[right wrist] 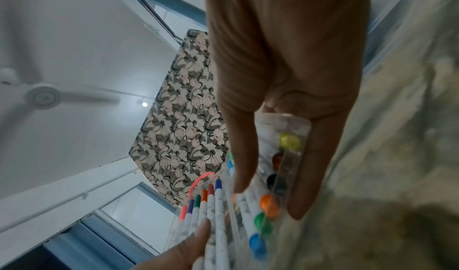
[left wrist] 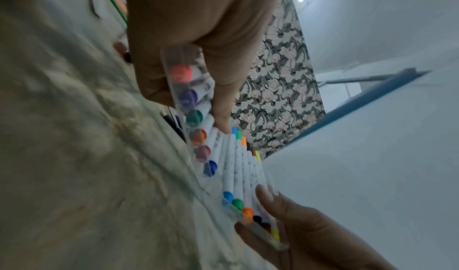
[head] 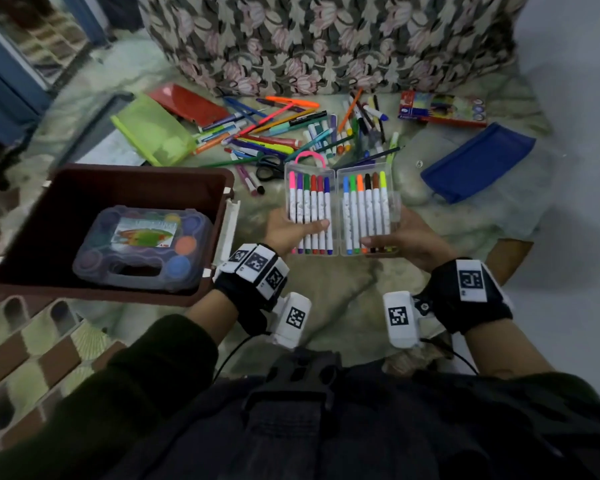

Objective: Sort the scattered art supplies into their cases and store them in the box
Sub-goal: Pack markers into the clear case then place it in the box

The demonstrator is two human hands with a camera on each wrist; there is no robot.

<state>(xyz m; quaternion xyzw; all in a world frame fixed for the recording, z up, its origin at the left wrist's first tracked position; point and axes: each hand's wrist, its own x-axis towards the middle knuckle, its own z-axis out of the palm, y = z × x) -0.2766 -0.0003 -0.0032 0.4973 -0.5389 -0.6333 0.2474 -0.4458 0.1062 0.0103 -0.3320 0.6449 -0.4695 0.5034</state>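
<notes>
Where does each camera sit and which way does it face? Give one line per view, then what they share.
Head: on the head, looking down at the open marker case, both hands and sleeves, and the brown box.
Left wrist: along the left hand, which grips the case's pink-to-blue half.
Right wrist: along the right hand, which grips the half with the yellow marker.
Shared: all three show the case; each wrist view also catches the other hand's thumb.

I cannot read any words or numbers here. The label on the paint case (head: 145, 232) in the brown box (head: 66, 188) and the print on the coloured box (head: 442, 109) are too blurred. The white wrist tags (head: 470, 280) carry only black square code patterns.
</notes>
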